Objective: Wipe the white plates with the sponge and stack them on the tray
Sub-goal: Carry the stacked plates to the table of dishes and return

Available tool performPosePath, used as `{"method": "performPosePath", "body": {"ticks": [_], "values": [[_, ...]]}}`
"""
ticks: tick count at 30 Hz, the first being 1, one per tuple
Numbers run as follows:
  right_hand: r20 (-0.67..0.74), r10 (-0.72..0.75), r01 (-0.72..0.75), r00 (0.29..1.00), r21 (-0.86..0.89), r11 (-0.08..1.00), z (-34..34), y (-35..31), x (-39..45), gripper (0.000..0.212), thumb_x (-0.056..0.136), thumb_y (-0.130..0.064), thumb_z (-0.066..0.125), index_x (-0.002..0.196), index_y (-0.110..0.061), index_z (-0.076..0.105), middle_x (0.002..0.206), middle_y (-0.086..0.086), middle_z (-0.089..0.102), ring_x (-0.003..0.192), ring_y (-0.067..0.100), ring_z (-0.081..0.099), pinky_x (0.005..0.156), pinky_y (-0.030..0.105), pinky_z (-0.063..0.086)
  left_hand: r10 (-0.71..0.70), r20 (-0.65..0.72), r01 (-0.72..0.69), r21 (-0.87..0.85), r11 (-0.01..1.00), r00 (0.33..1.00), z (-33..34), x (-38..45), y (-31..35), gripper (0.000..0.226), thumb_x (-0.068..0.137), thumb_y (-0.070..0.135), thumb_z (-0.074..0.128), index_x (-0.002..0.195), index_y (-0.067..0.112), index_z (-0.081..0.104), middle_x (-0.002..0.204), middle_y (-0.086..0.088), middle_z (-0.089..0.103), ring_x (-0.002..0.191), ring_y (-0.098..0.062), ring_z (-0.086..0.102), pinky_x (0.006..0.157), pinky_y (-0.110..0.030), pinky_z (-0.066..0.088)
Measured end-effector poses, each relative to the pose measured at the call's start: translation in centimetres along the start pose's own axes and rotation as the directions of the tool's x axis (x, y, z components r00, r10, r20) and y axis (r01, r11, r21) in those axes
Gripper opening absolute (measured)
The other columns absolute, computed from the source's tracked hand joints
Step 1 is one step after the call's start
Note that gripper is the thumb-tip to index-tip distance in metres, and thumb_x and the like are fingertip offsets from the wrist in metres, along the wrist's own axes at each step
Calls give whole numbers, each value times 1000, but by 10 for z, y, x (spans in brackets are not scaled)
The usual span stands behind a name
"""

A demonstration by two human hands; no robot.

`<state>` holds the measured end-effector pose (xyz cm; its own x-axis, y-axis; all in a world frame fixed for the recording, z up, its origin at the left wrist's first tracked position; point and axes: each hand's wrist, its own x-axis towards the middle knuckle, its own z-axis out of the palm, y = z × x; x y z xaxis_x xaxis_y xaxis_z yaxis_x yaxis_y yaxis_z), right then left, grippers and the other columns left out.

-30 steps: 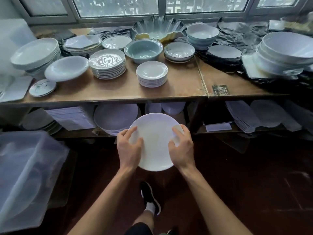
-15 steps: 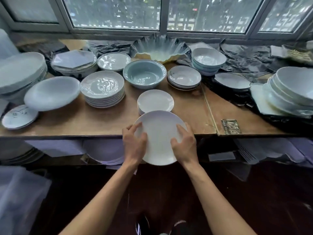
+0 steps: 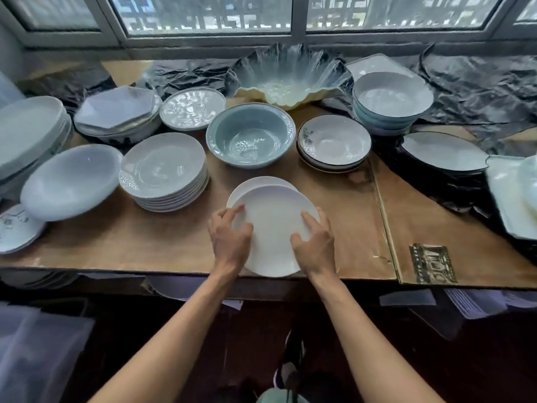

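I hold a plain white plate (image 3: 274, 228) by both sides above the front edge of the wooden table (image 3: 162, 242). My left hand (image 3: 231, 241) grips its left rim, my right hand (image 3: 315, 242) its right rim. Its far edge overlaps a small stack of white plates (image 3: 255, 183) standing on the table just behind it. Whether the held plate touches that stack I cannot tell. No sponge and no tray are in sight.
Crockery crowds the table: a stack of embossed white plates (image 3: 164, 171), a pale blue bowl (image 3: 251, 135), dark-rimmed bowls (image 3: 334, 141), an oval dish (image 3: 71, 181), stacked bowls (image 3: 389, 101) and a glass leaf dish (image 3: 287, 75). Clear plastic bin (image 3: 37, 353) stands lower left.
Both hands have carried the white plate up from below the table top and forward over its front edge, toward the small white stack. The view has tilted up and closer.
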<state>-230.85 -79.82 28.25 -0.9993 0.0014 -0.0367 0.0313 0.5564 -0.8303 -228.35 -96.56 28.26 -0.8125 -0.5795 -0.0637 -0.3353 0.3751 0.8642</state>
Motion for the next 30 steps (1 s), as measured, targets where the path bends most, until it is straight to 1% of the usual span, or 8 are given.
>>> {"method": "performPosePath", "body": {"ticks": [4,7,10,14,18,24,27,30], "values": [[69,22,-21,997,-14,1000,11,10,33,55,83,-6,64,137,-6,58,155,10,35,140,25,39,114,23,30,-43,-24,44,31,999,999,17,21,1,45,84,14,65,128,23,69,124,-4,51,124,-21,41,113,-43,35],[98,40,-37,994,-39,999,22,15,48,55,83,-7,64,137,-7,58,157,9,33,141,24,37,114,23,28,-76,-21,77,51,996,997,22,34,-1,54,75,27,57,128,24,69,126,-4,53,127,-23,42,113,-45,34],[110,41,-36,993,-50,998,32,18,62,54,84,-7,64,138,-7,58,155,8,35,140,24,38,111,18,28,-96,-21,97,50,994,995,27,46,-6,56,72,29,54,126,25,69,125,-3,53,127,-24,41,112,-44,35],[93,48,-42,994,-60,997,40,15,73,53,83,-6,65,136,-7,60,154,10,37,139,24,39,108,12,24,-91,-17,92,60,994,996,30,61,-13,52,75,26,56,125,25,68,125,-1,52,125,-23,41,110,-42,36],[70,39,-34,997,-62,997,49,12,78,52,82,-3,65,134,-6,61,153,11,40,138,27,41,112,25,32,-58,-22,59,55,997,998,33,72,-23,46,82,10,64,125,26,67,122,6,49,121,-18,40,104,-34,38],[31,48,-46,998,-72,996,56,11,79,50,85,-5,64,135,-8,61,156,11,36,142,27,39,115,32,35,-38,-34,40,36,999,999,35,78,-29,49,81,5,63,126,23,68,119,8,48,117,-15,43,97,-22,32],[13,64,-63,998,-82,995,59,9,79,49,86,-6,62,135,-10,61,157,11,35,143,26,37,116,32,33,-29,-30,31,44,999,999,36,80,-29,50,81,4,62,126,23,67,119,4,47,118,-17,43,98,-24,33],[4,55,-55,998,-111,992,62,9,79,49,87,-7,60,135,-11,60,156,10,36,142,27,37,116,32,33,-4,-13,5,64,998,1000,36,82,-31,48,82,5,61,126,22,66,124,1,46,121,-18,41,103,-32,39]]}}
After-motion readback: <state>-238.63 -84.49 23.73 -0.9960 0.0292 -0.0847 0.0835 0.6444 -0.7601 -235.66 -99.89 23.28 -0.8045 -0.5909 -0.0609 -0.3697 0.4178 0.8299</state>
